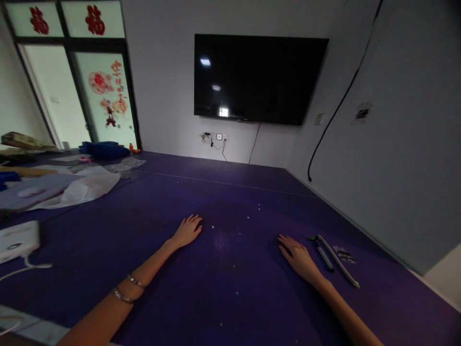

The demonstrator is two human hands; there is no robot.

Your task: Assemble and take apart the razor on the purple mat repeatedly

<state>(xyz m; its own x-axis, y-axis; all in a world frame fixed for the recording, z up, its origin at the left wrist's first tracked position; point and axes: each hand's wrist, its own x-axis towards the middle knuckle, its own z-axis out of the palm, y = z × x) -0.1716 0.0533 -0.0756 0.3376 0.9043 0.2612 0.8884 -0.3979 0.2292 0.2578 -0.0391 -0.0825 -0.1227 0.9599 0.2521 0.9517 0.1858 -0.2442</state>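
Note:
My left hand (pixel 188 230) lies palm down on the purple tabletop (pixel 223 278), its fingers stretched out and nothing in it. Two bracelets (pixel 124 295) circle that forearm. Further right, my right hand (pixel 298 257) also rests flat on the table with fingers extended and holds nothing. Just beyond it lie a slim grey-and-black tool (pixel 324 257) and a long pale stick-like piece (pixel 339 262), whose exact kinds I cannot make out. Beside them is a small clear packet (pixel 344 254) with dark contents. Tiny white scraps (pixel 212 227) are scattered between my hands.
At the left edge sits a white device (pixel 19 241) with a cable. Behind it are plastic sheets (pixel 91 186) and a blue cloth bundle (pixel 104 150). A black cable (pixel 336 115) hangs down the right wall. The television (pixel 259 79) is on the far wall.

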